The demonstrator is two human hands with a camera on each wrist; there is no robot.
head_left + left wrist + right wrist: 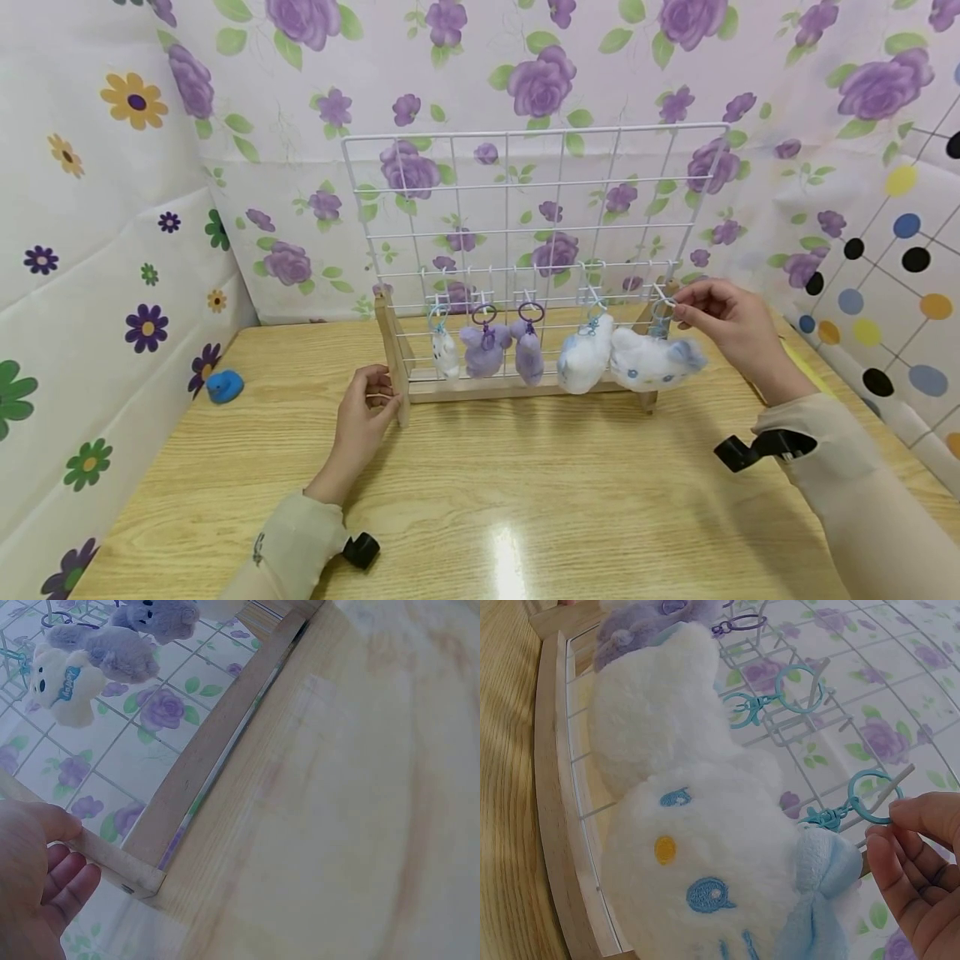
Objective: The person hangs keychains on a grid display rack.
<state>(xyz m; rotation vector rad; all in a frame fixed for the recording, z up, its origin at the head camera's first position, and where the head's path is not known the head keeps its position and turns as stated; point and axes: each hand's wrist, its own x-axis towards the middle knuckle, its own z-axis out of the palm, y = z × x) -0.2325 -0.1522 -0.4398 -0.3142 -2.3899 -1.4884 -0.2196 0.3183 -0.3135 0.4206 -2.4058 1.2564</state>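
Right hand [723,321] pinches the teal ring [874,799] of the white cat plush [651,362], thumb and forefinger curled at the ring, which sits on or right at the rightmost hook of the wire rack [525,208]; can't tell if it's fully seated. Plush hangs at the rack's right end, touching the white plush [585,360] beside it. Left hand [363,417] grips the rack's left wooden post [395,354], thumb over the bar, steadying it near the middle of the table [525,500]. Step in hand looks like working that ring on the hook. Next move likely needs the ring slid along the hook, post kept braced. Two purple plushes [502,348] and a small white bear [446,352] hang to the left. Blue toy [224,386] by the table's left edge.
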